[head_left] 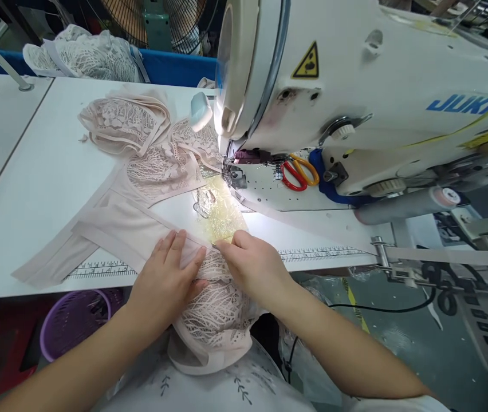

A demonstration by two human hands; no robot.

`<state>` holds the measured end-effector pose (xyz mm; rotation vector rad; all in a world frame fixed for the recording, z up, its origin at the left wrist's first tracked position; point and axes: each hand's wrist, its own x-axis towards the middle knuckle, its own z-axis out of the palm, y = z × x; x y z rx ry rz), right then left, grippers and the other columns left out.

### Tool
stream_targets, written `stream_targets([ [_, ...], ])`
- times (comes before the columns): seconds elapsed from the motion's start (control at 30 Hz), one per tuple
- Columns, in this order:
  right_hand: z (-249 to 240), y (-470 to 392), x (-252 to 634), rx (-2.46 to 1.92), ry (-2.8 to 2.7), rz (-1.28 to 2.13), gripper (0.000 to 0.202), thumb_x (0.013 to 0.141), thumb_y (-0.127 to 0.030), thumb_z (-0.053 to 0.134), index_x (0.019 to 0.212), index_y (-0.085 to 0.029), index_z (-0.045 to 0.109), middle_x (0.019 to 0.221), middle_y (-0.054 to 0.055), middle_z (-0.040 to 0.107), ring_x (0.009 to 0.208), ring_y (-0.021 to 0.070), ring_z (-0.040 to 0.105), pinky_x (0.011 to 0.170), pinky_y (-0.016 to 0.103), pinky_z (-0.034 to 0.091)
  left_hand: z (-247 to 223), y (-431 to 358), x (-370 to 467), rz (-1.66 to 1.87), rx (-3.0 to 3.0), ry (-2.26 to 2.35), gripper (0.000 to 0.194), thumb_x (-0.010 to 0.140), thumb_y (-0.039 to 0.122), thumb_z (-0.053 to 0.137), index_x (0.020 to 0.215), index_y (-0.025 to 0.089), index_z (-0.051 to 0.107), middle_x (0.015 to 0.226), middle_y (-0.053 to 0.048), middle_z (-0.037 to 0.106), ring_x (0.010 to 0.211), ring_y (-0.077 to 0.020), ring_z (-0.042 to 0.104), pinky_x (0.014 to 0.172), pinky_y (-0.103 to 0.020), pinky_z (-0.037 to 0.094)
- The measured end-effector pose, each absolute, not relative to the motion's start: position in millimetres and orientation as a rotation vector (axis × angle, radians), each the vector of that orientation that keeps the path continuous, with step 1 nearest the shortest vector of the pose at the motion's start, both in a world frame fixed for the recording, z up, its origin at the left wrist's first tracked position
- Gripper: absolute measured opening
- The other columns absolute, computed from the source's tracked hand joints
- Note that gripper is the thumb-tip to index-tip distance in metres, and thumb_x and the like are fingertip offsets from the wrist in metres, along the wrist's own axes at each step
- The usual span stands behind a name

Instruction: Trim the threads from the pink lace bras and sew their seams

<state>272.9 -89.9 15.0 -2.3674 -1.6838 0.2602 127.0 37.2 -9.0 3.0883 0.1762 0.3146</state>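
A pale pink lace bra (158, 171) lies across the table, its near lace cup (213, 309) hanging over the front edge onto my lap. My left hand (167, 272) rests on the bra's smooth band at the table edge, fingers spread and flat. Just right of it, my right hand (250, 263) is closed in a pinch at the fabric's edge. A small dark tip shows at its fingertips, too small to name. Beyond the hands, the far lace reaches the presser foot (236, 176) of the sewing machine (355, 74).
Yellow film (222, 212) covers the table before the needle. Red-and-orange scissors (299, 173) lie under the machine arm. A thread cone (407, 205) lies at right. More lace pieces (93, 54) sit in a blue bin behind. A purple basket (76, 320) stands below left.
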Motion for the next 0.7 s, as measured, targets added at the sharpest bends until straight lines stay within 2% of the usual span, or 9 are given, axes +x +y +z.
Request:
stream_targets([
  [0.1,9,-82,272,-2.334,-1.696,0.265,0.025,0.086,-0.012,0.037,0.091,-0.017,0.061,0.071,0.002,0.047,0.06,0.0159,0.035,0.05,0.028,0.017,-11,38,127,0.343,3.102,0.182,0.04,0.085,0.032,0.056,0.12,0.013,0.06,0.128,-0.029,0.047,0.118,-0.0441,0.049,0.093,-0.057,0.046],
  [0.17,7,-81,273,-2.33,-1.719,0.259,0.023,0.085,-0.011,0.038,0.09,-0.017,0.06,0.072,0.002,0.047,0.059,0.0157,0.034,0.049,0.028,0.015,-13,38,126,0.357,3.115,0.183,0.036,0.087,0.024,0.052,0.121,0.014,0.059,0.129,-0.027,0.048,0.12,-0.0418,0.047,0.093,-0.056,0.045],
  [0.3,10,-93,277,-2.359,-1.726,0.285,0.02,0.081,-0.009,0.042,0.084,-0.018,0.06,0.071,0.002,0.047,0.057,0.0158,0.035,0.049,0.028,0.014,-15,36,124,0.34,3.129,0.175,0.039,0.083,0.011,0.051,0.122,0.016,0.057,0.133,-0.024,0.046,0.124,-0.0403,0.043,0.095,-0.056,0.044],
  [0.5,11,-101,281,-2.196,-1.483,0.275,0.018,0.088,-0.016,0.038,0.086,-0.017,0.055,0.076,0.005,0.054,0.065,0.0169,0.048,0.054,0.026,0.031,-14,49,122,0.351,3.133,0.187,0.036,0.084,0.014,0.048,0.119,0.015,0.059,0.13,-0.025,0.048,0.122,-0.039,0.045,0.093,-0.056,0.046],
  [0.63,5,-89,277,-2.059,-1.358,0.402,0.017,0.089,-0.018,0.034,0.08,-0.018,0.047,0.076,0.005,0.054,0.065,0.0163,0.05,0.058,0.027,0.038,-3,77,121,0.3,3.233,0.207,0.035,0.086,0.013,0.043,0.116,0.016,0.061,0.125,-0.025,0.052,0.119,-0.0395,0.048,0.091,-0.06,0.043],
  [0.7,2,-83,275,-2.026,-1.388,0.426,0.017,0.089,-0.018,0.033,0.081,-0.018,0.047,0.078,0.006,0.055,0.067,0.0173,0.051,0.06,0.028,0.04,5,87,120,0.292,3.26,0.126,0.036,0.088,0.01,0.039,0.117,0.014,0.06,0.125,-0.023,0.052,0.12,-0.0365,0.047,0.095,-0.057,0.042],
])
